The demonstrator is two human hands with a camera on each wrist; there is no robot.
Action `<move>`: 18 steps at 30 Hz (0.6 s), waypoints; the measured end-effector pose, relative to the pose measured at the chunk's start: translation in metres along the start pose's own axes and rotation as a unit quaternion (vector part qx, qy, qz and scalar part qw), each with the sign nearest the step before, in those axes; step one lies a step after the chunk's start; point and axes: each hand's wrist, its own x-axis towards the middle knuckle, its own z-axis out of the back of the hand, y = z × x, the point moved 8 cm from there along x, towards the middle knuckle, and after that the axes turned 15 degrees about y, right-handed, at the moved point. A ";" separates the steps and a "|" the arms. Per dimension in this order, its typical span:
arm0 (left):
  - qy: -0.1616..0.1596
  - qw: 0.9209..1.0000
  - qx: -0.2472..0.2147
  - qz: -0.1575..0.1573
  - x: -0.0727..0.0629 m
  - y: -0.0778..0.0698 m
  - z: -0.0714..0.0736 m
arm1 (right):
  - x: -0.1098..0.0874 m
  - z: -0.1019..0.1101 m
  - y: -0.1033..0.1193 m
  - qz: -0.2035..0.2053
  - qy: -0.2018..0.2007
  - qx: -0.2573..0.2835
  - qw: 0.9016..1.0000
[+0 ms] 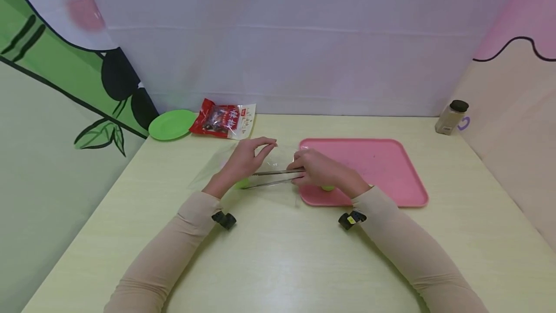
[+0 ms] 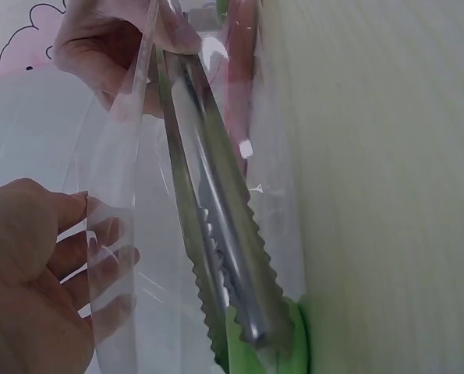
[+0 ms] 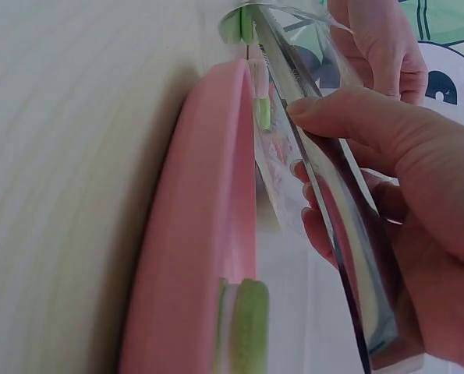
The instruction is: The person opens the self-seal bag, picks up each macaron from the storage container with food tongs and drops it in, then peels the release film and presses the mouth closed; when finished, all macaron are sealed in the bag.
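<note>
My left hand [image 1: 249, 158] pinches the edge of a clear plastic bag [image 2: 193, 156] between thumb and fingers, with the other fingers showing through the film. In my right hand [image 1: 323, 168] are metal tongs [image 1: 275, 173], gripped with the thumb on top. The tongs reach leftward into the bag, their toothed ends [image 2: 251, 304] at a green piece [image 2: 298, 335] low in the bag. Another green piece with a pale middle [image 3: 251, 319] lies on the pink tray [image 1: 378, 168], partly hidden by my right hand in the head view.
A green plate [image 1: 172, 125] and a red and white food packet [image 1: 223, 120] stand at the back left of the table [image 1: 278, 260]. At the back right is a black-lidded jar [image 1: 451, 117], with a small purple hook-shaped thing [image 1: 464, 123] beside it.
</note>
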 end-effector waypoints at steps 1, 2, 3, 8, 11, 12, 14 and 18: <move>0.000 1.000 0.001 0.000 0.000 0.000 0.000 | 0.000 0.000 0.000 0.000 -0.001 -0.003 1.000; 0.000 1.000 0.000 0.000 0.000 0.000 0.000 | 0.000 0.000 0.000 0.000 -0.004 -0.004 1.000; 0.000 1.000 -0.001 0.000 0.000 0.000 0.000 | 0.001 0.001 0.000 0.000 -0.007 -0.003 1.000; 0.000 1.000 -0.006 -0.005 -0.001 -0.001 0.000 | 0.007 0.001 0.002 0.009 -0.023 -0.012 1.000; 0.001 1.000 -0.006 -0.008 -0.001 -0.001 -0.001 | 0.013 -0.002 0.001 -0.003 -0.018 -0.012 1.000; 0.001 1.000 -0.005 -0.009 -0.002 -0.001 -0.002 | 0.014 -0.003 0.000 -0.009 -0.016 -0.009 1.000; 0.002 1.000 -0.004 -0.008 -0.002 -0.001 -0.002 | 0.017 -0.005 -0.001 -0.021 -0.012 -0.002 1.000; 0.001 1.000 0.002 -0.005 -0.002 -0.001 -0.001 | 0.021 -0.007 0.000 -0.026 -0.007 0.020 0.999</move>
